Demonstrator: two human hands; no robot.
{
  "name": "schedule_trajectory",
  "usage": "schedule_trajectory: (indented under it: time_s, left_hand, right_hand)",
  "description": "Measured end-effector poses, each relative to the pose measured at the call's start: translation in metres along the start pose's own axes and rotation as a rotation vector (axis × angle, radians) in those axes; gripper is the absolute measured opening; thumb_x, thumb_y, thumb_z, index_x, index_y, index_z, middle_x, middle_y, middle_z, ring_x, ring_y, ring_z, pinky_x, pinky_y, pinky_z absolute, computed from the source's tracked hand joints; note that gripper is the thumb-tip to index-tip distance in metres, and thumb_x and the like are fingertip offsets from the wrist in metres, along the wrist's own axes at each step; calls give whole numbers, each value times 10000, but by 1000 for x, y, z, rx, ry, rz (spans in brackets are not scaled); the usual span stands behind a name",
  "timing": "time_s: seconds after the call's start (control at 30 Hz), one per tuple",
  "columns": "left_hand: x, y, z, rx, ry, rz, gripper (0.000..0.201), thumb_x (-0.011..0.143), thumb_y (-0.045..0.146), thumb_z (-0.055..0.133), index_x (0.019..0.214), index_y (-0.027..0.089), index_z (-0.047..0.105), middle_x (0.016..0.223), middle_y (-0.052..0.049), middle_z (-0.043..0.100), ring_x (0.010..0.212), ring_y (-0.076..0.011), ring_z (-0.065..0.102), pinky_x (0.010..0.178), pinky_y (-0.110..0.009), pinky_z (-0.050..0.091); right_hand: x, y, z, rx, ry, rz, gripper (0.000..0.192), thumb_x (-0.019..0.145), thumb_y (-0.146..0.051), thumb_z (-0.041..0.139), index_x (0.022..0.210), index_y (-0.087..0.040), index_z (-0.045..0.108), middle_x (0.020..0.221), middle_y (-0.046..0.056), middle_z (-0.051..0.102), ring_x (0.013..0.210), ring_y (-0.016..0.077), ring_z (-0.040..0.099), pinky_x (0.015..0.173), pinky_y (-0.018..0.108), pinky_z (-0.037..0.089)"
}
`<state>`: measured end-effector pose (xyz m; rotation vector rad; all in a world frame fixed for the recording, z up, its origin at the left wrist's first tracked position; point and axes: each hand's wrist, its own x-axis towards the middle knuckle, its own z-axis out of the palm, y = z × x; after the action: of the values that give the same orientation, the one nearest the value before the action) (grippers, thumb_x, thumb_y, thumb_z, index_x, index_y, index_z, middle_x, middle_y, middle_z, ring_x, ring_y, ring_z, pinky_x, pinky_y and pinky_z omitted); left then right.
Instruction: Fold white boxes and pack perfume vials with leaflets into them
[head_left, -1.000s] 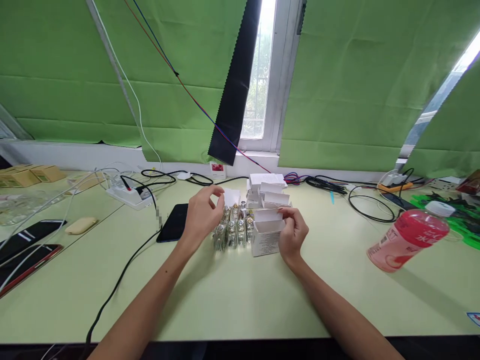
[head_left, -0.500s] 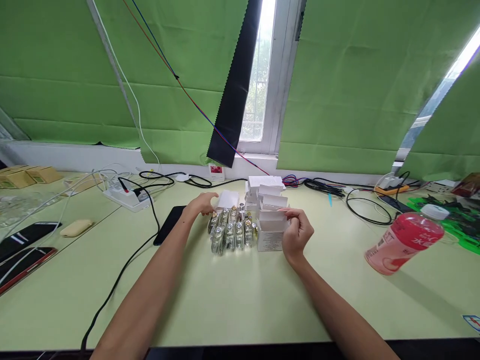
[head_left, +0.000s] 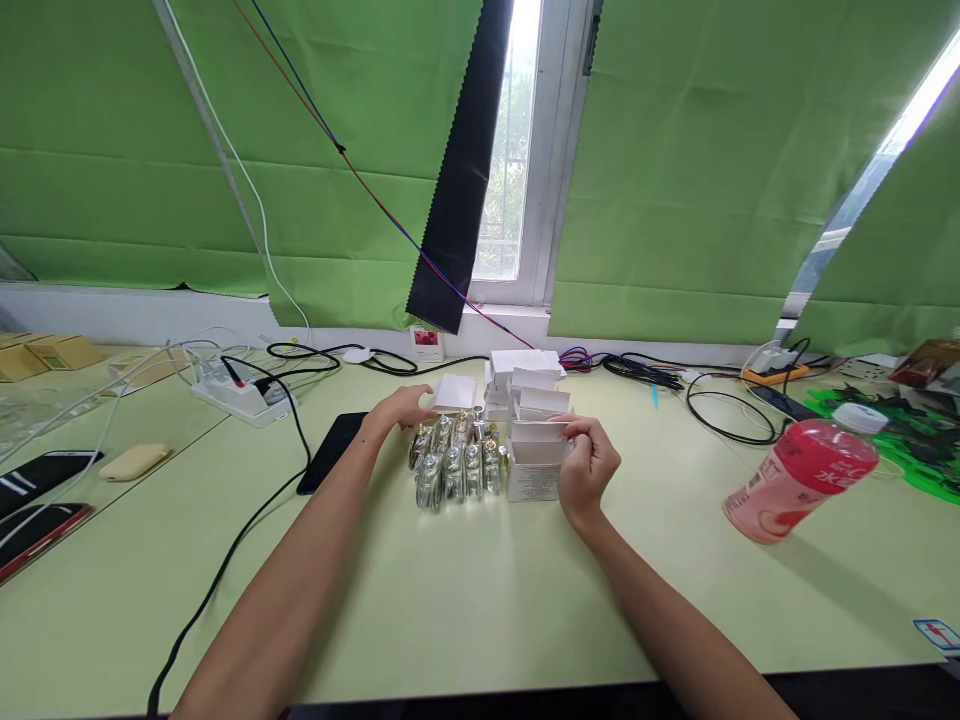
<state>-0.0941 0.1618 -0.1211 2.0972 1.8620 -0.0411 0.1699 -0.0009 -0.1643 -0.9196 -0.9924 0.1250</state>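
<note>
Both bare forearms reach in from the near edge of the table toward its middle, converging. Left hand [head_left: 395,412] lies low, palm down, fingers stretched forward and slightly curled, thumb tucked toward the right; grip loose, nothing clearly pinched. Right hand [head_left: 592,465] sits a bit nearer, wrist bent, fingers curled inward, thumb and forefinger pinched at the top. Hands near each other, apart, not touching. Left arm lies flatter than the right.

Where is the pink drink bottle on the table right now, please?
In the head view, the pink bottle stands tilted at the right of the table, well right of the right hand, near the black cable loop.
</note>
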Motion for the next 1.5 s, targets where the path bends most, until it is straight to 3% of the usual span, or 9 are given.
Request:
schedule_trajectory:
  time_s: [0.23,0.43,0.67,0.97,1.13,1.37,1.43,1.5]
  left_hand:
    - [9,0,4,7,20,14,695,882,416,626,1494,137,450,1205,-186,724,652,-196,716,561,-260,534]
    - [18,5,5,-12,33,-7,660,886,345,672,1486,167,459,1228,-157,708,795,-212,738,659,-263,573]
    - [26,10,14,-52,78,-36,374,980,367,621,1293,164,595,1274,-109,632,1072,-227,659,901,-441,589]
    - [20,16,26,-45,178,-44,385,970,366,635,1298,169,595,1296,-111,622,1116,-245,647,928,-454,576]
    - [14,16,27,-76,227,-59,365,974,366,628,1284,174,605,1294,-111,625,1112,-240,647,929,-445,575]
    - [-10,15,10,-176,466,-61,355,971,390,628,1237,154,629,1240,-93,649,1075,-244,658,910,-433,578]
    - [-22,19,2,-208,575,-58,277,1028,323,494,1048,132,693,1024,-104,709,975,-239,679,888,-374,542]
    - [-37,24,-5,-241,694,-45,392,1043,249,348,928,126,702,865,-121,711,882,-245,678,828,-331,504]
  right_hand:
    - [-2,0,1,30,-35,14,241,826,-140,402,702,-220,592,791,22,739,794,192,681,671,288,476]
    - [-3,0,1,41,-62,2,246,840,-118,393,706,-219,573,846,34,741,861,200,680,716,303,486]
    - [-2,-1,2,32,-48,-45,247,850,-93,395,712,-222,553,885,39,727,916,199,674,797,326,486]
    - [-1,-3,2,30,-44,-85,249,852,-79,390,724,-223,547,896,46,689,928,207,656,795,347,489]
    - [0,-6,2,-48,-1,-185,229,834,-67,399,780,-224,557,927,55,642,957,226,614,826,390,481]
    - [1,-11,2,-191,62,-412,150,935,-148,450,976,-222,574,981,77,617,988,260,590,867,471,453]
    - [0,-13,3,-210,66,-461,154,946,-150,455,1023,-222,568,988,78,615,987,260,591,869,474,445]
    - [-2,-14,4,-213,62,-486,170,950,-145,462,1062,-224,563,1002,81,613,990,259,592,865,472,448]
